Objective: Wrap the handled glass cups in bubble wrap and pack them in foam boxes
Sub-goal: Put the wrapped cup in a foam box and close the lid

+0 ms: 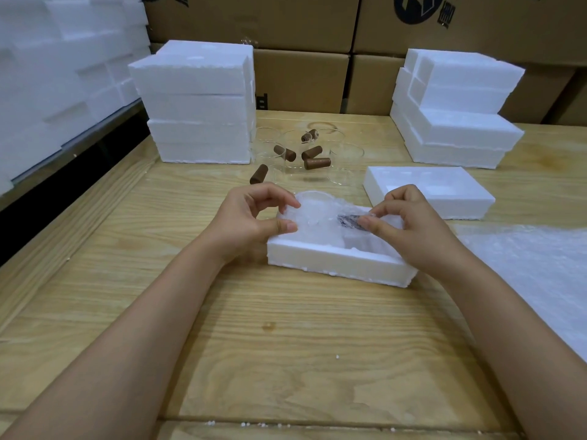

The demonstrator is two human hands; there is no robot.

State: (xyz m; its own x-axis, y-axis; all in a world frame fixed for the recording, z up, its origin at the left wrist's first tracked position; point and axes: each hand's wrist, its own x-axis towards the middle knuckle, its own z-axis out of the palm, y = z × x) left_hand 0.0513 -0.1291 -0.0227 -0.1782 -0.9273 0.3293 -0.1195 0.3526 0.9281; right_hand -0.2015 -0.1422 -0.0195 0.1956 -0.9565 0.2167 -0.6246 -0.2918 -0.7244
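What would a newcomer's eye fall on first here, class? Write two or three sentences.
At the centre, the left grip and right grip pinch a bubble-wrapped cup at an open foam box. Behind it, bare glass cups with brown handles crowd the wooden table, flanked by white foam stacks.

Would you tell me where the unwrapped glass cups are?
In the head view, the unwrapped glass cups sit mid-table beyond the open foam box, between the left foam stack and the right foam stack.
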